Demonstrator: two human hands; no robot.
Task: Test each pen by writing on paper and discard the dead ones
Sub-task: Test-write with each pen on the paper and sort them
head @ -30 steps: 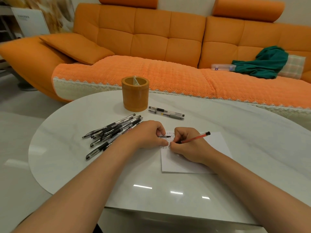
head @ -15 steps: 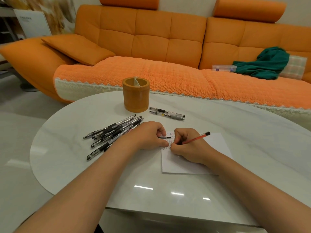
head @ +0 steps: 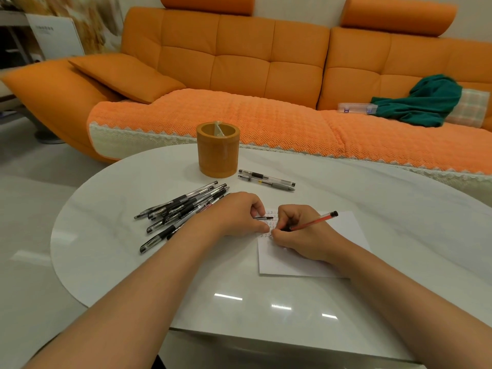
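Little differs from the earlier frame. A heap of black-capped clear pens (head: 183,211) lies at left on the white marble counter (head: 119,198). The left hand (head: 237,215), fingers curled, still pinches a black pen cap (head: 264,218). The right hand (head: 300,233) keeps its grip pressed around the slim red pen (head: 314,221), its tip on the white paper sheet (head: 298,262).

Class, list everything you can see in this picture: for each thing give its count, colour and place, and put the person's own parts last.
table: one, white, glossy, foreground
paper: one, white, on table under the hands
red pen: one, red, in right hand, tip on paper
pile of pens: several, black and clear, table's left
two pens: two, clear and black, right of holder
pen holder: one, orange-brown, far side of table
sofa: one, orange, behind table
green cloth: one, sofa's right
clear box: one, beside cloth
left hand: one, pressing paper, holding a small dark piece
right hand: one, writing
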